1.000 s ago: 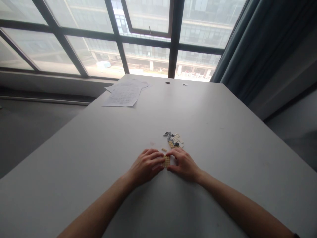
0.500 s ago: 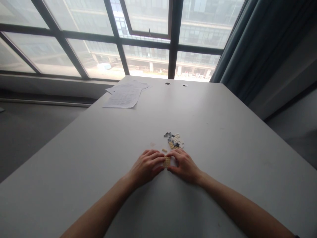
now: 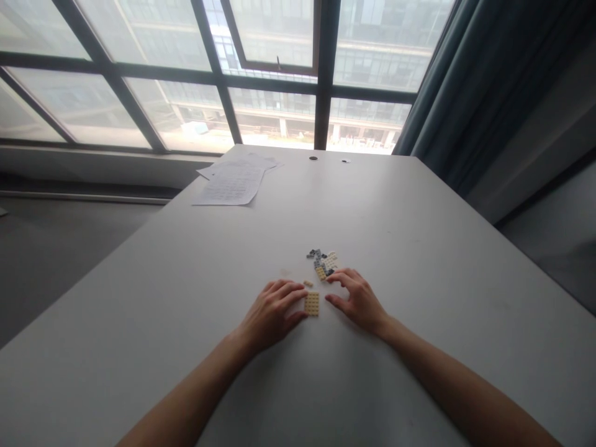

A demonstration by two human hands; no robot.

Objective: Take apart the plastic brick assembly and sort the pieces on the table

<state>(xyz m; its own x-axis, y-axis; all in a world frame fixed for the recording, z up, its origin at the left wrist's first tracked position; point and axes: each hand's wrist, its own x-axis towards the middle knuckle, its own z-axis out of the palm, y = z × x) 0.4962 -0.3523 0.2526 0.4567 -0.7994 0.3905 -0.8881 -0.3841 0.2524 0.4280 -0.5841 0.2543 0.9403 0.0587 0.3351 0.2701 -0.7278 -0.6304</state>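
Note:
A small tan studded plate (image 3: 312,303) lies flat on the white table (image 3: 419,261). My left hand (image 3: 274,310) rests beside it, with forefinger and thumb closed on the plate's left edge. My right hand (image 3: 356,299) is off the plate, to its right. Its fingers are spread and empty, and their tips reach the near edge of a little pile of grey, white and tan bricks (image 3: 323,262). One tiny tan piece (image 3: 308,284) sits just beyond the plate, between the two hands.
Several printed sheets of paper (image 3: 231,182) lie at the far left of the table. A cable hole (image 3: 313,158) is near the far edge, under a large window (image 3: 279,74). A dark curtain (image 3: 465,93) hangs at the right.
My right hand has let go of the tan plate and moved right and away, toward the brick pile, opening its fingers. My left hand stays on the plate.

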